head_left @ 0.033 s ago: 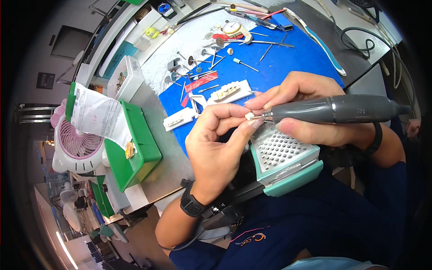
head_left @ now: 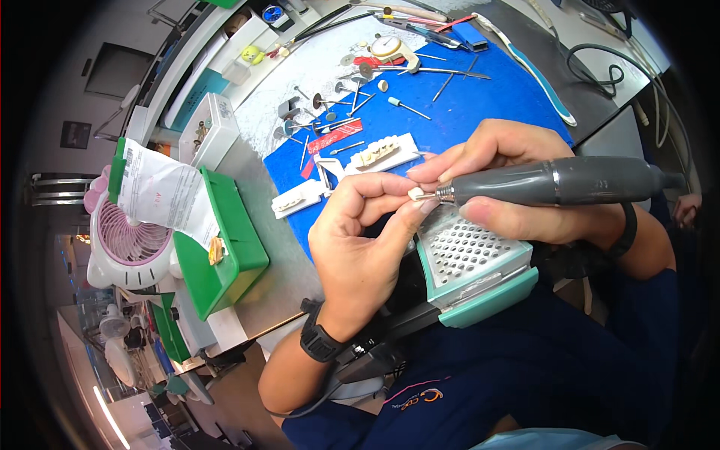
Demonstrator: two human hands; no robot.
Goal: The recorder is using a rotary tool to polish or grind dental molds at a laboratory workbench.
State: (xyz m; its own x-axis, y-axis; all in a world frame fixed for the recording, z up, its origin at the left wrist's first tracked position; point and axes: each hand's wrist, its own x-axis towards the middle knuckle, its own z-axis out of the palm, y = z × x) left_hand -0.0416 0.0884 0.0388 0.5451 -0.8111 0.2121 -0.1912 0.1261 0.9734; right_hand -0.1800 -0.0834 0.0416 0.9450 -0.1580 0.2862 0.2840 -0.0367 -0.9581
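Between the thumb and fingers of my left hand [head_left: 367, 236] is a small off-white dental crown [head_left: 415, 193]. My right hand [head_left: 517, 161] is wrapped round a dark grey rotary handpiece [head_left: 555, 182], its metal nose pointing left at the crown. The tip meets or nearly meets the crown; my fingertips hide the exact contact. Just beyond my hands on the blue mat [head_left: 442, 112] lies a white hinged dental model, one half with a row of teeth [head_left: 379, 152], the other half [head_left: 298, 198] further left. Below my hands sits a perforated suction grille [head_left: 472, 251] with a teal edge.
Several loose burs and discs [head_left: 330, 101] are scattered on the mat, near a round dial gauge [head_left: 387, 47]. A toothbrush [head_left: 532, 71] lies along the mat's right edge. At left stand a green bin [head_left: 240, 240] with a paper sheet, a white box [head_left: 221, 135] and a pink-and-white fan [head_left: 131, 232].
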